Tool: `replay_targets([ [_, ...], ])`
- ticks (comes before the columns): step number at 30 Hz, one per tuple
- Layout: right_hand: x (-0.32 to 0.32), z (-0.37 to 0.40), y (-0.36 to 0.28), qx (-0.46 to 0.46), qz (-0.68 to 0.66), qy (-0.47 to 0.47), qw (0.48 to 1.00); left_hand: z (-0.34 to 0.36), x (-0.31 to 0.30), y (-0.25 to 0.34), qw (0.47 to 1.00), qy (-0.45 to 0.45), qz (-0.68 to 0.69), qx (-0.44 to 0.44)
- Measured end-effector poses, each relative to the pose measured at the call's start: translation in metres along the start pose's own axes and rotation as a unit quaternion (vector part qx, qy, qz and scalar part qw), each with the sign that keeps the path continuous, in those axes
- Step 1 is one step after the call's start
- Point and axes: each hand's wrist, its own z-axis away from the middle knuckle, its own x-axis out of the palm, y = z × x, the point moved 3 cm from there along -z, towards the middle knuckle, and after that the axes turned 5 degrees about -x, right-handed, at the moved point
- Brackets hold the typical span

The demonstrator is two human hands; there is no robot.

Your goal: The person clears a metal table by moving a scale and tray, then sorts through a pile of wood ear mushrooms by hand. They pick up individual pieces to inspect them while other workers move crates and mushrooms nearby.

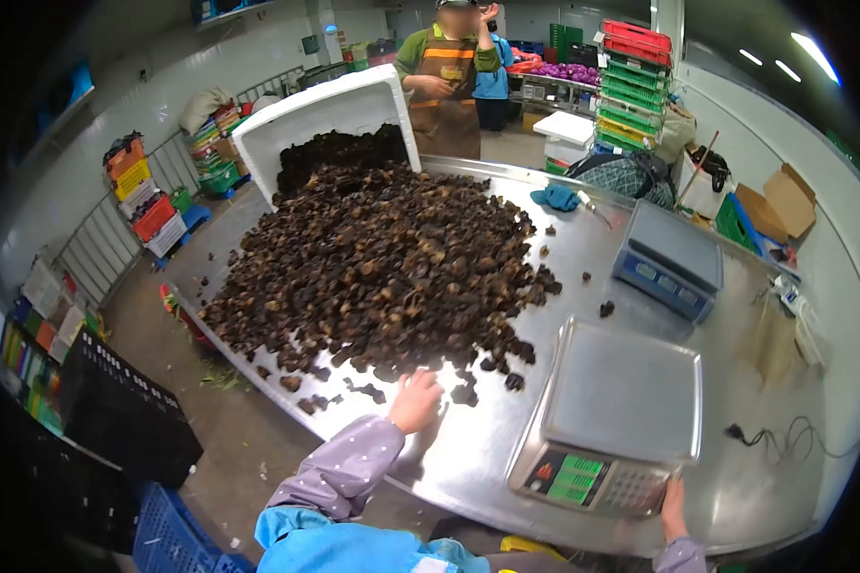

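Reaching in at 6 o'clock, the left hand (416, 401) is at the near edge of the dark clumpy pile (382, 263), which sprawls around 10 o'clock below a tipped white box (320, 110). Right hand's (674, 506) way off from it, between 4 and 5, by the lit-up scale's (621, 396) keypad corner. Can't tell if either one's gripping anything, tbh. Second scale (674, 253) sits near 3.
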Motion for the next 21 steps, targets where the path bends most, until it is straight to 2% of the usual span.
replay_targets([
  [2, 0.015, 0.005, 0.046, 0.033, 0.053, 0.035, 0.997, 0.056, -0.002, -0.019, 0.998, 0.009, 0.036, -0.041],
  [3, 0.017, 0.012, 0.039, 0.035, 0.047, 0.035, 0.998, 0.081, -0.004, -0.031, 0.996, -0.023, 0.033, -0.074],
  [4, 0.012, 0.014, 0.009, 0.03, 0.039, 0.033, 0.998, 0.101, -0.005, -0.042, 0.996, 0.017, 0.015, -0.088],
  [5, 0.01, 0.019, -0.008, 0.025, 0.033, 0.033, 0.999, 0.117, 0.003, -0.063, 0.991, 0.02, 0.049, -0.124],
  [6, 0.015, 0.027, -0.009, 0.026, 0.03, 0.037, 0.999, 0.123, -0.002, -0.073, 0.983, 0.023, 0.085, -0.159],
  [7, 0.018, 0.032, -0.008, 0.047, 0.02, 0.049, 0.997, 0.128, -0.008, -0.081, 0.978, 0.066, 0.064, -0.186],
  [8, 0.02, 0.034, -0.006, 0.068, 0.011, 0.064, 0.996, 0.128, -0.008, -0.082, 0.979, 0.069, 0.065, -0.18],
  [10, 0.031, 0.051, 0.011, 0.062, 0.002, 0.097, 0.993, 0.126, -0.013, -0.085, 0.953, 0.118, 0.021, -0.279],
  [11, 0.033, 0.055, 0.019, 0.053, -0.003, 0.123, 0.991, 0.127, -0.01, -0.087, 0.953, 0.146, 0.025, -0.266],
  [14, 0.026, 0.085, -0.047, 0.101, 0.015, 0.095, 0.99, 0.129, -0.012, -0.086, 0.954, 0.15, 0.036, -0.256],
  [16, 0.038, 0.103, -0.068, 0.119, 0.0, 0.111, 0.987, 0.129, -0.014, -0.083, 0.954, 0.142, 0.043, -0.262],
  [18, 0.058, 0.116, -0.081, 0.023, 0.118, 0.06, 0.991, 0.127, -0.012, -0.085, 0.958, 0.112, 0.029, -0.263],
  [20, 0.078, 0.118, -0.102, -0.106, 0.297, 0.128, 0.94, 0.127, -0.018, -0.085, 0.959, 0.11, 0.034, -0.26],
  [21, 0.083, 0.114, -0.114, -0.118, 0.263, 0.146, 0.946, 0.128, -0.017, -0.086, 0.96, 0.108, 0.038, -0.254],
])
